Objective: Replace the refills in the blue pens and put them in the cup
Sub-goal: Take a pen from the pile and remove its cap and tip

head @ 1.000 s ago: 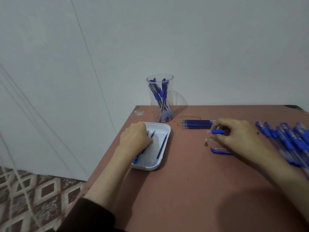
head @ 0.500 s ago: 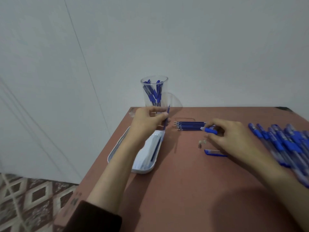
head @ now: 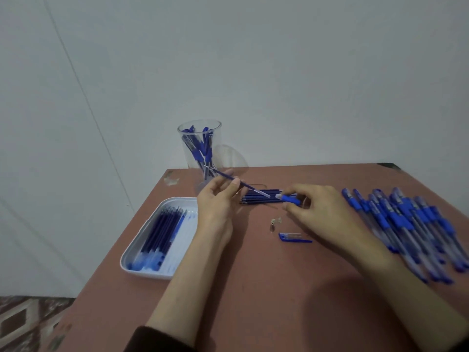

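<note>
Left hand (head: 217, 201) pinches refill (head: 229, 179) just in front of cup (head: 200, 138). Right hand (head: 327, 217) grips pen barrel (head: 289, 198) right of cup. Refill slanted toward barrel mouth, likely for insertion.

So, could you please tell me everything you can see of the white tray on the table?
The white tray is a shallow rounded rectangle, plastic by the look, lying flat near the table's left edge. Dark blue refills lie side by side along its left half; the right half looks pale, its contents too blurred to name. The left hand's forearm crosses over its right rim and hides it; whether it touches cannot be told.
</note>
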Demonstrator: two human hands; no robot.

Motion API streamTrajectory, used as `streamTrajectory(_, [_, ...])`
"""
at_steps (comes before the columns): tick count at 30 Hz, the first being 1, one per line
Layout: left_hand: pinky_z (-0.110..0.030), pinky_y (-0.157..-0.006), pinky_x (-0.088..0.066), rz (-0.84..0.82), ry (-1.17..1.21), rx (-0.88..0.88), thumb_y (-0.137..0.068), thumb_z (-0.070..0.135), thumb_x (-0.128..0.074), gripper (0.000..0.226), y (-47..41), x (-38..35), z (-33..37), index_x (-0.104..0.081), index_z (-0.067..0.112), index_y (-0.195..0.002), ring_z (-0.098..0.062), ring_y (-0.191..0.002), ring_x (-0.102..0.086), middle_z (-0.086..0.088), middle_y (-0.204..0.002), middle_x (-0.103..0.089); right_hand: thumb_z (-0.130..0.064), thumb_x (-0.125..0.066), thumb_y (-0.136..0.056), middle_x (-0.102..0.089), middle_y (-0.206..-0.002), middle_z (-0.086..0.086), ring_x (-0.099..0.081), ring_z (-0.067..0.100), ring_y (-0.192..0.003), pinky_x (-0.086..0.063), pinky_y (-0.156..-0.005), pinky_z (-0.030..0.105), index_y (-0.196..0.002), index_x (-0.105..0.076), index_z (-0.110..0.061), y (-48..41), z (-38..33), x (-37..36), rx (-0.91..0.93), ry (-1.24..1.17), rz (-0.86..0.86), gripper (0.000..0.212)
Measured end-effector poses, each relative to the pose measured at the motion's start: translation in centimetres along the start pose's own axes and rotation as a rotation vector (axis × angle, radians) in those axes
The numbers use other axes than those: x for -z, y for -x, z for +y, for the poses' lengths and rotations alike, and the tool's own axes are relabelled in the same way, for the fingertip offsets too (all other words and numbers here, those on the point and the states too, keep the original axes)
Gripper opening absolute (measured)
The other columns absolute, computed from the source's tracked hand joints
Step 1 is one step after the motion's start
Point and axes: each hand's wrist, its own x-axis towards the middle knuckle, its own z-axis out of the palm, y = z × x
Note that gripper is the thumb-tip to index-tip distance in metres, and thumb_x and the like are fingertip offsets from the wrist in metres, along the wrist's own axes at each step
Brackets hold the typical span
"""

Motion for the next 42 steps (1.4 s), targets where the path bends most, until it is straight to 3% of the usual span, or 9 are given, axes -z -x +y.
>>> streamTrajectory(6, [-0.019,-0.072,-0.057,-0.025,0.000,0.015,-0.090,-0.008,-0.054,0.014,0.1,-0.3,-0.3,-0.060,0.005,-0.093,-0.009,-0.067,-0.064,-0.006,-0.079,-0.058,-0.024,-0.064,-0.085,-0.068,-0.082,-0.007,-0.058,0.011,-0.075,-0.039,-0.065,0.026,-0.101,-0.071,-0.028,0.1,0.0,0.1,0.011,0.009,-0.019,0.018])
streamTrajectory(16, [-0.021,-0.072,-0.058,-0.037,0.027,0.028,-0.089,-0.009,-0.054,0.015,0.2,-0.4,-0.3,-0.059,0.005,-0.089,-0.009,-0.067,-0.064,-0.006,-0.079,-0.059,-0.026,-0.067,-0.084,-0.070,-0.083,-0.008,-0.060,0.010,-0.076,-0.047,-0.069,0.029,-0.098,-0.072,-0.028,0.1,0.1,0.0,0.015,-0.008,0.004,0.015])
streamTrajectory(22, [-0.020,-0.071,-0.058,-0.030,0.032,0.031,-0.089,-0.010,-0.054,0.016,0.1,-0.3,-0.4,-0.059,0.005,-0.087,-0.010,-0.068,-0.064,-0.005,-0.079,-0.058,-0.026,-0.067,-0.083,-0.068,-0.079,-0.009,-0.057,0.004,-0.071,-0.040,-0.063,0.024,-0.096,-0.072,-0.029,0.1,0.2,0.0,0.024,-0.015,0.001,0.015])
streamTrajectory(27, [-0.021,-0.074,-0.058,-0.054,0.013,0.039,-0.089,-0.008,-0.055,0.013,0.2,-0.4,-0.6,-0.058,0.004,-0.091,-0.012,-0.072,-0.064,-0.007,-0.081,-0.059,-0.029,-0.068,-0.082,-0.069,-0.081,-0.009,-0.060,0.008,-0.075,-0.047,-0.069,0.031,-0.095,-0.071,-0.029,0.1,0.0,0.0,0.038,-0.026,0.000,0.013])
streamTrajectory(32, [-0.022,-0.079,-0.057,-0.184,-0.090,0.079,-0.088,-0.004,-0.058,0.011,0.7,-0.6,-1.0,-0.061,0.005,-0.094,-0.015,-0.076,-0.068,-0.012,-0.087,-0.064,-0.030,-0.067,-0.085,-0.065,-0.074,-0.010,-0.058,0.006,-0.068,-0.037,-0.057,0.017,-0.093,-0.069,-0.033,0.2,-0.2,-0.2,0.041,-0.024,-0.001,0.009])
streamTrajectory(35, [-0.031,-0.087,-0.055,-0.310,-0.236,0.081,-0.088,0.000,-0.060,0.016,1.1,-0.6,-1.3,-0.066,0.007,-0.101,-0.026,-0.093,-0.067,-0.016,-0.100,-0.069,-0.028,-0.068,-0.085,-0.063,-0.066,-0.006,-0.055,0.007,-0.060,-0.039,-0.054,0.016,-0.082,-0.065,-0.035,-0.1,0.0,-0.5,0.014,-0.196,0.014,0.009])
streamTrajectory(37, [-0.035,-0.085,-0.057,-0.372,-0.214,0.099,-0.087,-0.003,-0.060,0.021,1.3,-0.8,-1.3,-0.066,0.006,-0.106,-0.029,-0.095,-0.068,-0.018,-0.105,-0.070,-0.024,-0.068,-0.085,-0.063,-0.063,-0.002,-0.055,0.012,-0.058,-0.045,-0.059,0.024,-0.083,-0.069,-0.030,-0.4,0.0,-0.5,-0.055,-0.415,0.006,0.006])
streamTrajectory(40, [-0.019,-0.071,-0.053,-0.381,-0.466,-0.004,-0.085,-0.001,-0.065,0.025,1.0,-0.5,-1.3,-0.068,0.018,-0.100,-0.012,-0.085,-0.069,-0.005,-0.099,-0.072,-0.021,-0.065,-0.089,-0.063,-0.062,0.001,-0.052,0.016,-0.056,-0.043,-0.057,0.033,-0.089,-0.071,-0.024,-0.7,-0.1,0.0,-0.183,-0.692,0.013,0.007])
streamTrajectory(42, [-0.018,-0.073,-0.050,-0.387,-0.673,-0.075,-0.082,0.003,-0.069,0.026,0.7,0.0,-1.3,-0.070,0.028,-0.091,-0.009,-0.080,-0.065,0.001,-0.093,-0.073,-0.018,-0.061,-0.091,-0.062,-0.062,0.001,-0.051,0.014,-0.056,-0.041,-0.057,0.033,-0.094,-0.070,-0.017,-0.8,-0.3,0.5,-0.258,-0.852,0.022,0.010])
